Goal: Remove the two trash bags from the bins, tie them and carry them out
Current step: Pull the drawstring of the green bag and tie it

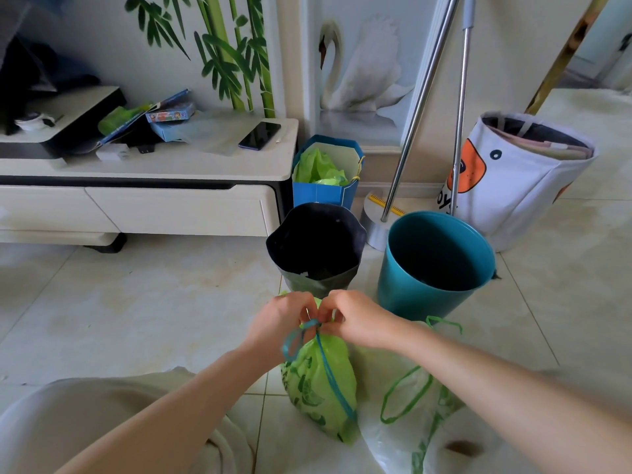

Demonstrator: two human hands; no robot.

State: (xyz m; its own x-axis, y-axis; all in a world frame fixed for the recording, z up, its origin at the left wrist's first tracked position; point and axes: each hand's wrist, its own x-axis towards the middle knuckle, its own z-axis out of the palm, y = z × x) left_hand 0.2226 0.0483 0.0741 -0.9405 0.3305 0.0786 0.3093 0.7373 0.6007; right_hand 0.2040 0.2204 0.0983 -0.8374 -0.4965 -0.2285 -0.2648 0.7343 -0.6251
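Two bins (434, 258), two bags: both hands (284, 323) pinch the upright green bag's (321, 381) teal drawstring (307, 326); clear bag (410, 422) lies flat.

Green bag (319, 381): stands on the tiled floor (136, 309) just in front of the dark bin (316, 248), its neck gathered shut.
Drawstring (301, 331): teal, looped at the green bag's neck, one strand running down its side.
Left hand (278, 325): pinching the cord at the left of the green bag's neck.
Right hand (359, 319): pinching the cord at the right of the neck, fingertips touching those of the left.
Clear bag (410, 429): lies right of the green bag, its green drawstring loose.
Teal bin (434, 265): right of the dark bin, without a liner.
Blue paper bag (325, 172): behind the dark bin, holding green plastic.
Counter (205, 165): left of the dark bin, carrying a phone (259, 135).
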